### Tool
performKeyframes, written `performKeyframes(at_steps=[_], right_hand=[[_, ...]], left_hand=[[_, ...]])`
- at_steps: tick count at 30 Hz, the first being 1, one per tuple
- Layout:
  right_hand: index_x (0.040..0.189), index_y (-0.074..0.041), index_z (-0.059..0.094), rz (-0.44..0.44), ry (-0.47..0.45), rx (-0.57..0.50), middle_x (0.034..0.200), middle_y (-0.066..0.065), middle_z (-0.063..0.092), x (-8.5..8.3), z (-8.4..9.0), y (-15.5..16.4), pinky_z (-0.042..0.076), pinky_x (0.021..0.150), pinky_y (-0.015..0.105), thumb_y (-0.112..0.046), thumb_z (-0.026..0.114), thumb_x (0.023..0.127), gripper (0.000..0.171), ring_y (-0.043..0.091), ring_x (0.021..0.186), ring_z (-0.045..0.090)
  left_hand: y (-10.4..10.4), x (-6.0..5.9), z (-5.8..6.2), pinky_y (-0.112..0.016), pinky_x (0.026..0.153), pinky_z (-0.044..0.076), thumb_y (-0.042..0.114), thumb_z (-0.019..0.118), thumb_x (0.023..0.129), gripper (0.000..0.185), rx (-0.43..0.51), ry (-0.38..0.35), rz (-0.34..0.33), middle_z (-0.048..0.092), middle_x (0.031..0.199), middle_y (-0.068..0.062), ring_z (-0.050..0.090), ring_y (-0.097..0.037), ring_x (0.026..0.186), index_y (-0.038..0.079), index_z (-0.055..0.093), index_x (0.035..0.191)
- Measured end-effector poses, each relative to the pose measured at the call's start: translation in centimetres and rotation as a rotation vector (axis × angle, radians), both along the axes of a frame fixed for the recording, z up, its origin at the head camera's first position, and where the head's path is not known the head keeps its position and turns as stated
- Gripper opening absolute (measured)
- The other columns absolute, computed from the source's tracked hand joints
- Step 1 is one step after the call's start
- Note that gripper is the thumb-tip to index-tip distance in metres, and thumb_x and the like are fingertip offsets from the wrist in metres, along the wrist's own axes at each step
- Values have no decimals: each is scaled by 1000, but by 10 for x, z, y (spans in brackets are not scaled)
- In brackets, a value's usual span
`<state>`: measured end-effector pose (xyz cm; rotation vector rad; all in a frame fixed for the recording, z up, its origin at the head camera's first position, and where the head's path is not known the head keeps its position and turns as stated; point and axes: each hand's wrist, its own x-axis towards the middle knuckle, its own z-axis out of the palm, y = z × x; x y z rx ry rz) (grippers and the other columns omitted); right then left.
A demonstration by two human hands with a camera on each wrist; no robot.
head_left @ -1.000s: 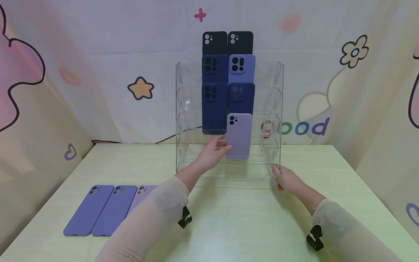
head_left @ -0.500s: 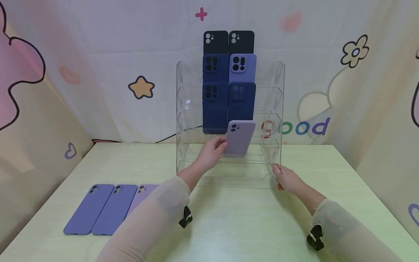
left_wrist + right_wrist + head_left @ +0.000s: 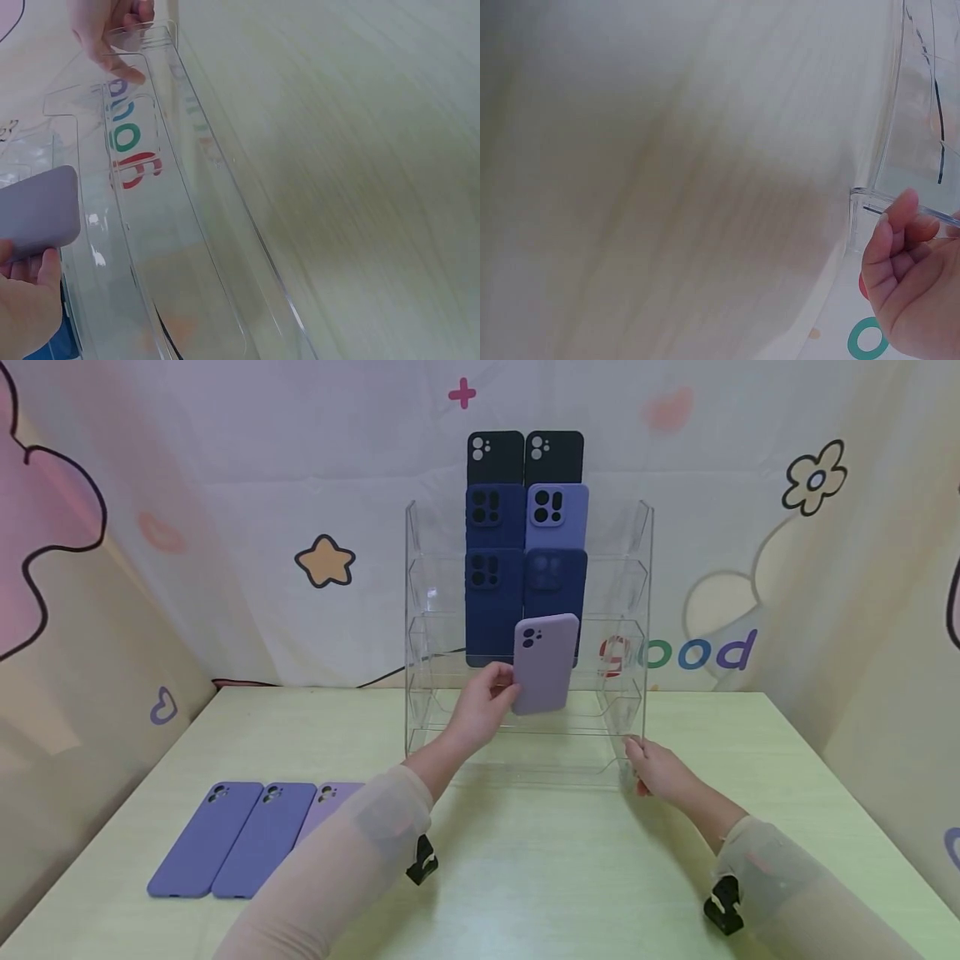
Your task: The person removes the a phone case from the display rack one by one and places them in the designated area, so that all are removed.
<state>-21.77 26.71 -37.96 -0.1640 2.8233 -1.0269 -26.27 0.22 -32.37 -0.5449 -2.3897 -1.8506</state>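
Note:
My left hand pinches a light purple phone case by its left edge, in front of a clear tiered display rack. The case leans slightly right and overlaps a dark blue case behind it. In the left wrist view the fingers curl under the same phone case. My right hand grips the rack's lower right side; the right wrist view shows the fingers bent round the clear panel's edge. Higher tiers hold two black cases, a blue-violet case and other dark blue ones.
On the table's left lie two violet cases and a lighter purple case, partly hidden by my left sleeve. A printed curtain hangs behind the table and along both sides.
The light purple case stood upright in a lower tier with my left fingers at its edge. It tipped right and dropped slightly, then rose in my grip. My right hand stayed put.

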Motion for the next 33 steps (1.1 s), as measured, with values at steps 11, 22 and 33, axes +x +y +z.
performKeyframes(at_steps=[11,22,33], right_hand=[[89,1,43,1,-3,3,61,5,44,2,2,0,38,57,31,-30,21,102,40,17,52,47],[86,0,42,-1,-1,-15,60,5,44,2,0,0,38,56,31,-30,22,102,40,17,52,48],[88,1,43,7,20,-11,60,5,44,3,0,-1,39,56,31,-30,22,103,40,17,52,48]], left_hand=[[-5,12,4,-31,82,52,2,54,94,21,26,-16,-20,60,104,-16,59,-25,94,-4,55,113],[-13,21,-1,-32,81,52,4,54,94,23,36,-80,-67,61,104,-16,59,-25,96,-3,54,116],[-27,34,-3,-34,81,53,5,53,95,21,7,-107,-99,61,106,-15,60,-25,99,-2,54,115]])
